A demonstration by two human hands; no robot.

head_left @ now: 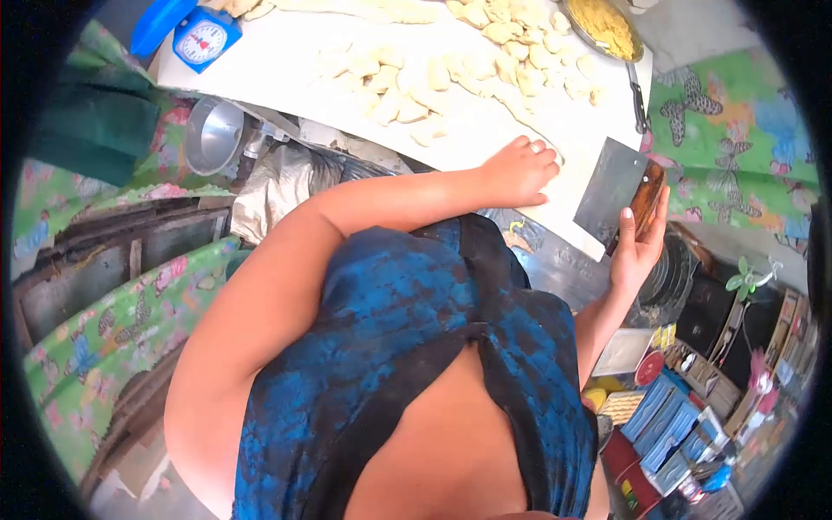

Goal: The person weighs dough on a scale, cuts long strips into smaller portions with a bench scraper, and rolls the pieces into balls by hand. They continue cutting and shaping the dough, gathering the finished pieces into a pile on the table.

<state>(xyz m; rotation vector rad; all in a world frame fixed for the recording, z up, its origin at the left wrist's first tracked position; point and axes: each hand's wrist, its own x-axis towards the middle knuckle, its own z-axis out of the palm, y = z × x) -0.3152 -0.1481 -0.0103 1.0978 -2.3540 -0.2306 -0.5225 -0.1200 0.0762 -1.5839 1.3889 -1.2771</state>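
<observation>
At the near edge of the white work table, my left hand has its fingers curled against the end of a thin dough strip. The strip runs back toward cut dough pieces spread over the table. My right hand grips a dough scraper by its brown wooden handle, thumb in front. Its wide grey metal blade is tilted over the table's right edge, and the handle hides most of the fingers.
A blue kitchen scale stands at the far left of the table. At the far right are a pan of yellow filling and a black-handled knife. A metal bowl sits below the left edge. Stacked boxes lie low on the right.
</observation>
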